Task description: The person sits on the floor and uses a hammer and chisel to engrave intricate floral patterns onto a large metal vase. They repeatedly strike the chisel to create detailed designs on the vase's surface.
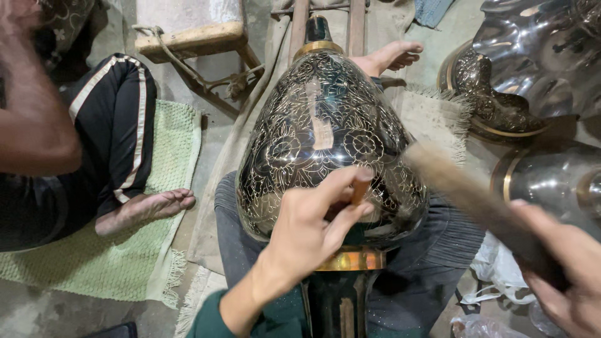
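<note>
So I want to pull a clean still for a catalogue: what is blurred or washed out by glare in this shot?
Head view: the wooden stick in the right hand is smeared by motion blur; the engraved dark vase is sharp but carries a bright streak of glare down its middle; the left hand with its small tool is crisp; the shiny metal pieces at right mirror the light.
</note>
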